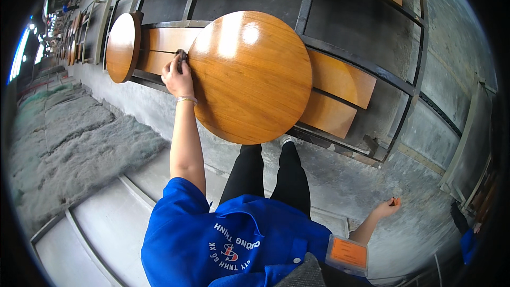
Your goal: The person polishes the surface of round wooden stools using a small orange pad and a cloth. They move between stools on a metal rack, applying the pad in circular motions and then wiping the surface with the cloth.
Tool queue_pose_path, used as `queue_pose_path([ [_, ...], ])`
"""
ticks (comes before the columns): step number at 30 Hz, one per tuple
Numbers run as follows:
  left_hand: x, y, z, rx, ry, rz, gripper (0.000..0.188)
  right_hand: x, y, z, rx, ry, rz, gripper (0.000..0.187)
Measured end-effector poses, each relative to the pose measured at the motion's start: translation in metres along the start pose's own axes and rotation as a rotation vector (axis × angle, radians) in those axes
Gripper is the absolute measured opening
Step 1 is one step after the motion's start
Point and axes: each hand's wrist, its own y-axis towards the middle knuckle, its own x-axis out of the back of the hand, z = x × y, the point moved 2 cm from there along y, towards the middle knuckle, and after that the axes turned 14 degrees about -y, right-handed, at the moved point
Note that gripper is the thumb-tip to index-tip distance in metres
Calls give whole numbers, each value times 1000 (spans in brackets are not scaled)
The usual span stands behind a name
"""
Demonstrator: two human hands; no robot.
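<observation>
A large round wooden top (252,77), glossy and orange-brown, lies in front of me above a dark metal frame. At its left edge is my left hand (179,80), the fingers closed round a small dark object (181,60) that meets the rim; its exact kind does not show. My right hand (389,207) is held out low to the right, away from the wooden top. Its fingers are curled, with a small dark spot between them that I cannot make out.
Flat wooden boards (342,79) lie on the metal frame (411,88) under the round top. A smaller round wooden piece (121,48) stands to the left. Grey fuzzy matting (79,143) covers the floor at left. Another person's blue sleeve (468,244) shows at far right.
</observation>
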Motion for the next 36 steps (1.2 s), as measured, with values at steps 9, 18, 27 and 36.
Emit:
queue_pose_path([
  [9,55,-222,-230,-502,-462,467,33,-22,-8,28,141,-67,46,33],
  [18,10,-50,-60,-131,38,-14,22,-11,27,43,73,-16,54,34],
  [27,44,-165,-131,-354,-204,178,28,-21,33,6,45,-95,55,33],
  [36,60,-163,-84,-345,-179,83,31,-32,54,48,186,11,32,35],
])
